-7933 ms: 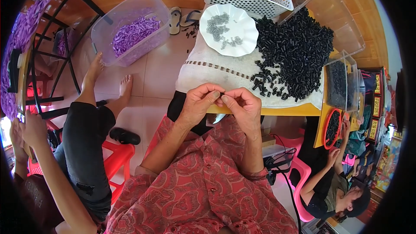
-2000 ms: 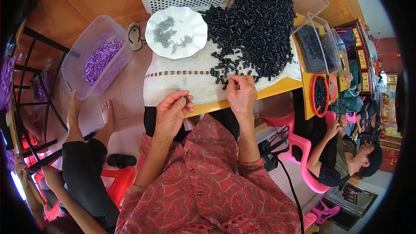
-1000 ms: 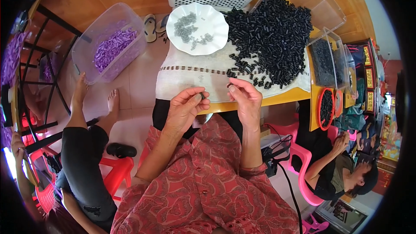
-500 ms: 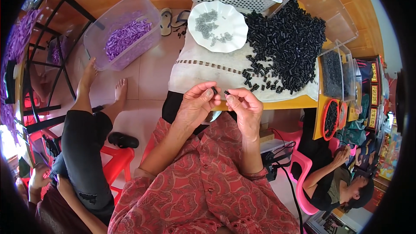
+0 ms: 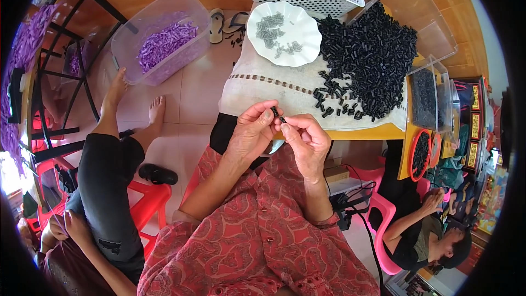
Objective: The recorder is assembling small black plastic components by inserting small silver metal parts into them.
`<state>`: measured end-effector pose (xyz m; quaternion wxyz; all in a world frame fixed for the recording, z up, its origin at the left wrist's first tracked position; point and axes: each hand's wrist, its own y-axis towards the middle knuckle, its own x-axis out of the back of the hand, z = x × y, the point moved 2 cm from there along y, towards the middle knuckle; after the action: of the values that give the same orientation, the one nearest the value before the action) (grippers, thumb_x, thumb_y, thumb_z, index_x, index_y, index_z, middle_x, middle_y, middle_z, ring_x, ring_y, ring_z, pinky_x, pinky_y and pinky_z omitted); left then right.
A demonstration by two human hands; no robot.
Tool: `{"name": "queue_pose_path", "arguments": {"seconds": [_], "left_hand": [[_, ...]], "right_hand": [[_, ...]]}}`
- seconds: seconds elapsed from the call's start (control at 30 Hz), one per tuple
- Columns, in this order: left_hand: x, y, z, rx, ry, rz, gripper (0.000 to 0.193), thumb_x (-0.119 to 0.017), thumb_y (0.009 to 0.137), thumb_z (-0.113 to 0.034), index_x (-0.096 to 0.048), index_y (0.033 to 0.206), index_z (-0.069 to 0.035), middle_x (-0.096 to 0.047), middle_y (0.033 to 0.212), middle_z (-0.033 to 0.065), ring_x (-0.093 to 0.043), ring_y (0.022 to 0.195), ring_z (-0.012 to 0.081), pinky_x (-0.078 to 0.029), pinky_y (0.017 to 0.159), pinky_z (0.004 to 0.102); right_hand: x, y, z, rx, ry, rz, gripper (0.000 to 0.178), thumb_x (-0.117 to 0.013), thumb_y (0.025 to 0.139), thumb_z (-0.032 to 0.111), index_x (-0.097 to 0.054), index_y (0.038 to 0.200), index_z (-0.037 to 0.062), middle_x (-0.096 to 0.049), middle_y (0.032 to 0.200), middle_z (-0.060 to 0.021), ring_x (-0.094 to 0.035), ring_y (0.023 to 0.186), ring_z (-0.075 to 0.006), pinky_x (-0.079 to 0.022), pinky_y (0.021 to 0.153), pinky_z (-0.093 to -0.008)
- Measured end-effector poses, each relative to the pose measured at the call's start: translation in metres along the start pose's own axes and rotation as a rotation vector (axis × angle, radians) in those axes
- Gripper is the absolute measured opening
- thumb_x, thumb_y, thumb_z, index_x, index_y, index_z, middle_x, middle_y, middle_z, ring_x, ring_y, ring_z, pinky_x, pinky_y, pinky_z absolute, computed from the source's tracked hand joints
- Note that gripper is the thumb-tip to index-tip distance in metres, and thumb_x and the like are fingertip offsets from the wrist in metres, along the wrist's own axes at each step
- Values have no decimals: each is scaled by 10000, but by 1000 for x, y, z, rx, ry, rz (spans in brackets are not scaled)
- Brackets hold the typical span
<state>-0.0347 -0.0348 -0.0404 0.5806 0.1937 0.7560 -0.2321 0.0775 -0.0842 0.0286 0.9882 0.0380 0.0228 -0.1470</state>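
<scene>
Between the thumb and fingers of my left hand [image 5: 253, 127] is a small black plastic piece [image 5: 275, 111]. My right hand [image 5: 306, 138] pinches another tiny black part [image 5: 282, 119], its tip meeting the left-hand piece or very close to it. Both hands are just in front of the table's near edge, above my lap. Beyond them a cloth [image 5: 257, 96] covers the tabletop. A white scalloped plate [image 5: 308, 49] on it carries small clear pieces [image 5: 271, 32]. To its right spreads a big heap of short black plastic pieces [image 5: 372, 60].
A white perforated basket [image 5: 301, 1] of black pieces stands behind the plate. Clear bins [image 5: 430, 96] and a red-rimmed tray [image 5: 415, 156] sit at the right. On the floor, left, is a clear tub [image 5: 126, 44] of purple pieces. Other people sit on both sides.
My two hands have come together, bringing the small black parts from apart to touching or nearly so. The surroundings have shifted slightly right in the picture.
</scene>
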Motion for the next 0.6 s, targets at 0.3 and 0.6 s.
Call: {"name": "queue_pose_path", "arguments": {"seconds": [0.3,0.6], "left_hand": [[2,0,1,-32,44,-20,231,-585,916,-64,-627,1143,-47,-642,1017,90,-598,854,142,-504,815,286],[4,1,2,-62,69,-2,228,-588,913,-57,-629,1137,-43,-646,1013,86,-604,887,146,-503,832,294]], "right_hand": [[-3,2,0,75,-158,-27,138,-674,822,-43,-645,955,-23,-625,900,-70,-611,749,-87,-502,609,-203],[-5,1,-2,121,-271,-55,125,-690,807,-30,-647,923,-11,-630,865,-68,-605,704,-79,-492,579,-202]]}}
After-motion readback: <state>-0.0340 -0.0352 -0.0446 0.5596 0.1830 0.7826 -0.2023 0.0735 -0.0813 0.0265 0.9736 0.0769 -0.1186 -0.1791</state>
